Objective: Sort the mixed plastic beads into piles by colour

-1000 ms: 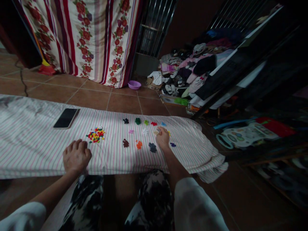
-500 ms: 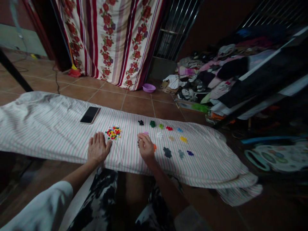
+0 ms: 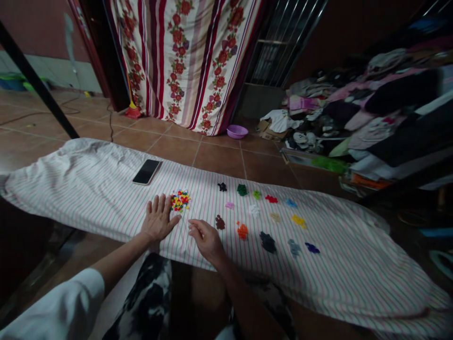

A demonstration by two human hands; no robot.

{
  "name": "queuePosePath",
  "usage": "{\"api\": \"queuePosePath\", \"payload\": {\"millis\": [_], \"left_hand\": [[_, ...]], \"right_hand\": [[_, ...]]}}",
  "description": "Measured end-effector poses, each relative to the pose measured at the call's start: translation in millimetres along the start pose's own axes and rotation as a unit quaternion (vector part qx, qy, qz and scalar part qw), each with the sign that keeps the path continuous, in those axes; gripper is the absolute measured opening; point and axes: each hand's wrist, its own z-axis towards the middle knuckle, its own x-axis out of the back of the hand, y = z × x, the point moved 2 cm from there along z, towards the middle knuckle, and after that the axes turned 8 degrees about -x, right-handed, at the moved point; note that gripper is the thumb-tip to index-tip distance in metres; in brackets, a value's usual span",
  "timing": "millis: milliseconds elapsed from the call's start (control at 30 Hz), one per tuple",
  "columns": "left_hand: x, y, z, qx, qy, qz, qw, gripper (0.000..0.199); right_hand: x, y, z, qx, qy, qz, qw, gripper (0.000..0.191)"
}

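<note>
My left hand [image 3: 158, 222] lies flat on the striped cloth [image 3: 116, 198], fingers stretched out and thumb apart. Its fingertips are beside a mixed heap of small coloured pieces [image 3: 180, 200], mostly red, yellow and green. To the right of it hovers my right hand [image 3: 207, 242], fingers loosely bent and pointing left, tips slightly apart, with nothing visible in them. Just beyond that hand are a brown pile [image 3: 220, 222] and an orange pile [image 3: 242, 231]. Further right lie a dark grey pile [image 3: 268, 242], a white pile [image 3: 254, 210] and a yellow pile [image 3: 299, 221].
A phone [image 3: 147, 172] lies on the cloth behind the left hand. More single-colour piles, such as black [image 3: 222, 187] and dark green [image 3: 242, 190], sit along the back. Beyond are a purple basin [image 3: 237, 131], a curtain [image 3: 198, 61] and heaped clothes [image 3: 339, 104].
My right hand has moved left, off the brown and orange piles, towards the mixed heap. My left hand stays flat beside the heap. The camera view has shifted to the left.
</note>
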Motion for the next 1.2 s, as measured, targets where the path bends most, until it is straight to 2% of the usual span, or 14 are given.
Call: {"api": "queuePosePath", "payload": {"millis": [267, 433, 600, 733, 900, 1100, 1200], "left_hand": [[-3.7, 4.4, 35.6, -0.086, 0.018, -0.037, 0.995, 0.094], [-5.3, 11.6, 59.4, -0.143, 0.015, -0.066, 0.987, 0.073], [-10.9, 17.2, 73.0, -0.15, 0.054, -0.102, 0.982, 0.048], [-8.8, 21.8, 71.9, -0.179, 0.1, -0.157, 0.966, 0.034], [-3.5, 21.2, 59.8, -0.176, 0.111, -0.174, 0.962, 0.028], [-8.7, 9.5, 44.8, -0.168, 0.112, -0.193, 0.96, 0.045], [-12.5, -0.2, 41.1, -0.127, 0.116, -0.201, 0.964, 0.055]], "right_hand": [[1.5, -4.7, 3.8, -0.011, -0.008, 0.011, 1.0, 0.025], [2.0, -4.8, 4.7, -0.016, -0.012, 0.006, 1.0, 0.024], [1.9, -5.5, 4.4, -0.026, -0.011, -0.015, 0.999, 0.024], [1.5, -5.5, 5.2, -0.037, -0.016, -0.013, 0.999, 0.024], [2.8, -5.5, 5.1, -0.023, -0.017, -0.01, 1.0, 0.025], [2.4, -5.2, 5.1, -0.019, -0.022, 0.003, 1.0, 0.024], [1.9, -5.6, 5.6, -0.028, -0.023, 0.013, 0.999, 0.024]]}}
